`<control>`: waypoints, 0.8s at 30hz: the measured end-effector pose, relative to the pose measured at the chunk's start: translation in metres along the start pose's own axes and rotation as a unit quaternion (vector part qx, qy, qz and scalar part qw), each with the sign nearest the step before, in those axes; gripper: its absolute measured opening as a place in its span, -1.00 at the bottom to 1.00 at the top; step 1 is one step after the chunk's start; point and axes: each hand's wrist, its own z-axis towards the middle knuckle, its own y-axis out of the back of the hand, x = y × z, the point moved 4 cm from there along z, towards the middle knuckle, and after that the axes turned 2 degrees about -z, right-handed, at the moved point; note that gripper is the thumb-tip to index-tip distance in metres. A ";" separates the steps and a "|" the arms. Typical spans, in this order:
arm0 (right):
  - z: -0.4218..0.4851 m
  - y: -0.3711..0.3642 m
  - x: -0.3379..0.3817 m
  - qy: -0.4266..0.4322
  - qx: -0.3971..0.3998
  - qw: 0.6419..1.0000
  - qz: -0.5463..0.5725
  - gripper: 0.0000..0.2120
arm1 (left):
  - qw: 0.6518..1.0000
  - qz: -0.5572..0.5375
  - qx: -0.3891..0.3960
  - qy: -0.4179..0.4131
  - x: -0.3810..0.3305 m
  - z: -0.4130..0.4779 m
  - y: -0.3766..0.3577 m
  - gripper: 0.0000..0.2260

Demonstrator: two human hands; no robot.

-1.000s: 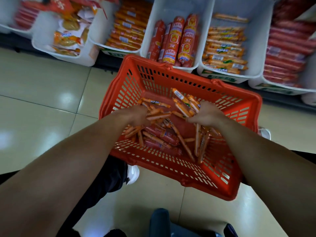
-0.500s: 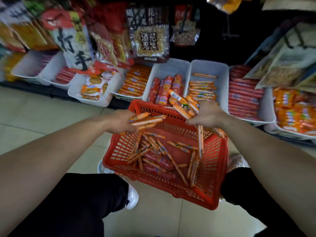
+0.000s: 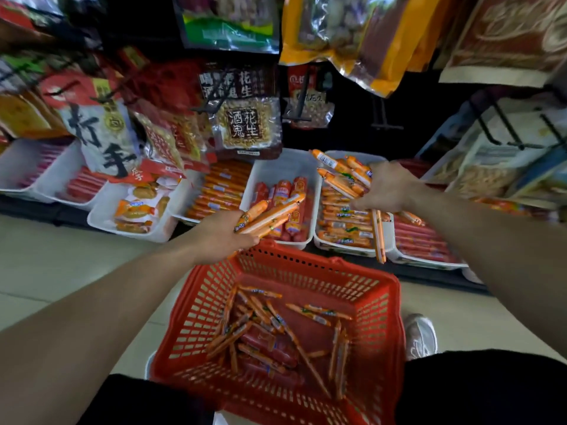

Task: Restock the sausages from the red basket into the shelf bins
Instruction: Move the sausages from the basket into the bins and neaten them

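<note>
Snack bags (image 3: 245, 124) hang low over white shelf bins (image 3: 285, 170). Above the red basket (image 3: 380, 317), the left hand (image 3: 221, 234) grips sausages (image 3: 270, 214) pointing up-right. The right hand (image 3: 388, 188) clutches more, angled up-left over a bin, some hanging straight down.

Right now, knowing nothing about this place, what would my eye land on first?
The red slotted plastic basket sits low in the middle, thin orange-wrapped sausages scattered inside. Above it the left hand and the right hand each grip a fistful of such sausages, the right one near a white plastic bin holding the same kind.
</note>
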 end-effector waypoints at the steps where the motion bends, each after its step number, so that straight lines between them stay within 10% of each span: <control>1: 0.012 -0.006 -0.004 0.002 -0.005 1.000 0.005 -0.55 | 1.000 -0.012 -0.007 -0.002 0.000 0.010 -0.001 -0.83; 9: 0.082 -0.047 -0.024 0.003 -0.042 0.998 -0.049 -0.47 | 0.998 -0.055 -0.033 0.019 0.003 0.054 -0.022 -0.82; 24: 0.093 -0.162 -0.057 0.041 0.153 0.987 0.018 -0.12 | 0.998 -0.049 0.018 0.041 0.009 0.064 -0.047 -0.81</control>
